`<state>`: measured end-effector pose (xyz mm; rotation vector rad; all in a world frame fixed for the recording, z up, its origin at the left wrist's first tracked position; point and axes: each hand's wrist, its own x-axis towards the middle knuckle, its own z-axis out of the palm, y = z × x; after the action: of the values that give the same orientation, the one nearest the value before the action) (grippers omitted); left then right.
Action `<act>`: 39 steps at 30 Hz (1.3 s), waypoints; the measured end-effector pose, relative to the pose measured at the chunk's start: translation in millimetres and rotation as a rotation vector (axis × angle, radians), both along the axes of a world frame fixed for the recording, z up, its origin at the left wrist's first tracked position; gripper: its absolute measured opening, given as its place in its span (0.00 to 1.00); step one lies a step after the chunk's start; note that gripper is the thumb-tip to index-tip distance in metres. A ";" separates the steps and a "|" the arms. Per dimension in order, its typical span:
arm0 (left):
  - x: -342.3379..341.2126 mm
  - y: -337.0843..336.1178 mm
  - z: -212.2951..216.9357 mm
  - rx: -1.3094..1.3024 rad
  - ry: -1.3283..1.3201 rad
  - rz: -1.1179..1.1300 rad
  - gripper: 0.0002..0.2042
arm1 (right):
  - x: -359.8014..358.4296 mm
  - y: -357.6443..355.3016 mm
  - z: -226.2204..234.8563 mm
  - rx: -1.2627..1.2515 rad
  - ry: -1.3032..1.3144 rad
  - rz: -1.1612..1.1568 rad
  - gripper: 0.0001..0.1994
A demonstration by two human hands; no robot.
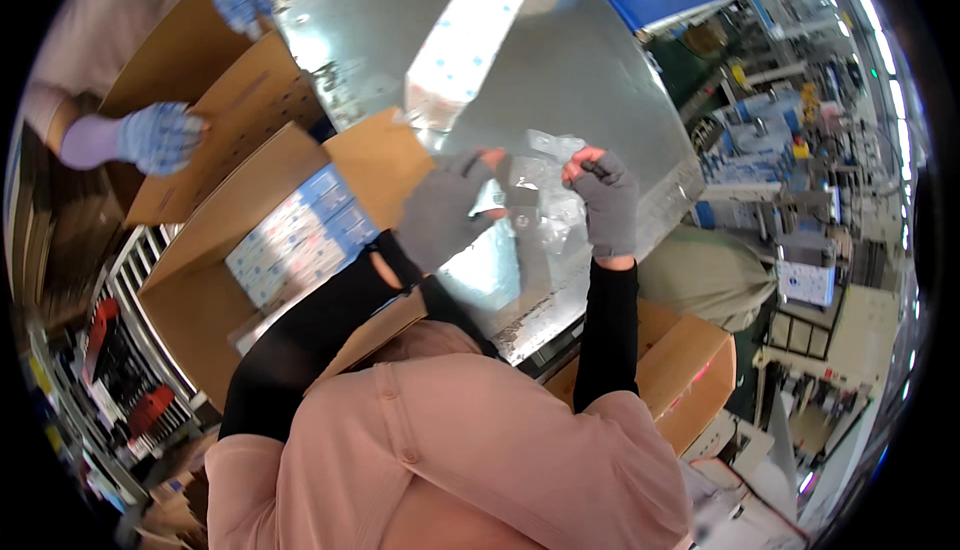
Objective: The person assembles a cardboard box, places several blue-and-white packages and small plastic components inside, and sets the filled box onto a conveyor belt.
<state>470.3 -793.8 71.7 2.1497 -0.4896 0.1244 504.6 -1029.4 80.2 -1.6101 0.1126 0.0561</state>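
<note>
Over the near part of the metal table, my left hand (440, 210) wears a grey glove with bare fingertips. Its fingers curl round the upper part of a light-blue, plastic-wrapped packet (487, 268), with the thumb across it; blur softens the grip. To the right, my right hand (608, 205), gloved alike, pinches a crumpled piece of clear plastic film (555, 145). More clear plastic (560, 212) lies between the hands. Beyond them, a long white carton with blue spots (465, 45) lies on the table.
An open cardboard box (185, 310) at my left holds several white-and-blue cartons (300, 235). Behind it, a co-worker's blue-gloved hands (160, 138) hold another cardboard box (225, 125). The metal table (590, 80) spreads ahead; another open box (690, 385) stands at my right.
</note>
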 end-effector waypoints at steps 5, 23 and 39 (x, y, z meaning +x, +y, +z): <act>-34.5 27.7 -3.0 -0.075 -0.054 0.087 0.15 | -38.1 76.3 1.8 0.381 0.160 0.083 0.07; -72.0 89.4 -35.0 -0.436 0.357 0.402 0.11 | -45.5 95.3 -36.6 -0.078 0.143 0.305 0.08; -208.3 327.7 -185.2 1.474 0.538 -0.400 0.25 | 80.4 -6.9 15.4 -1.458 -0.685 0.347 0.36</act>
<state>262.1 -466.1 -113.5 3.1727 -0.7895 -1.4012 585.1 -1036.3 95.6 -2.9703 -0.8460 -0.4007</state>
